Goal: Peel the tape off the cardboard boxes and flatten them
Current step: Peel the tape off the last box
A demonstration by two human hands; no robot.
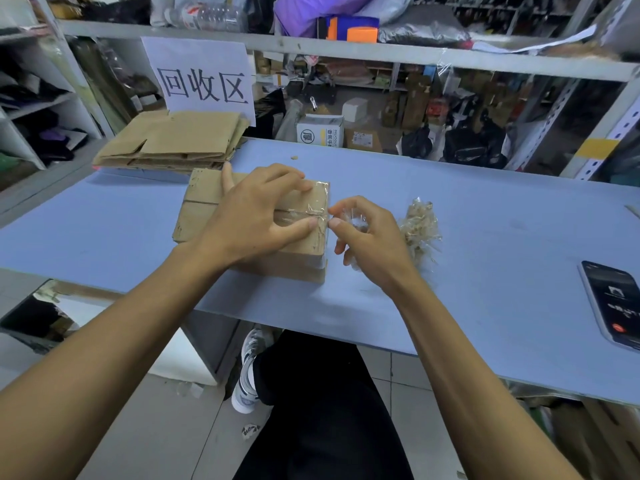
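At ten o'clock on the table [450, 209] we see a pile of flat cardboard [173, 142] below a paper sign [201, 76]. In the middle sits the cardboard box [204, 199]. Our left hand [256, 216] lies spread on top, fingers straight, pressing it down. Our right hand [363, 237] pinches the clear tape [320, 216] at the box's three o'clock edge. We think we should pull slowly and low, and keep the box pinned. A ball of old tape [420, 225] sits just beside that hand and may stick to it. A phone [614, 303] lies far off at four o'clock.
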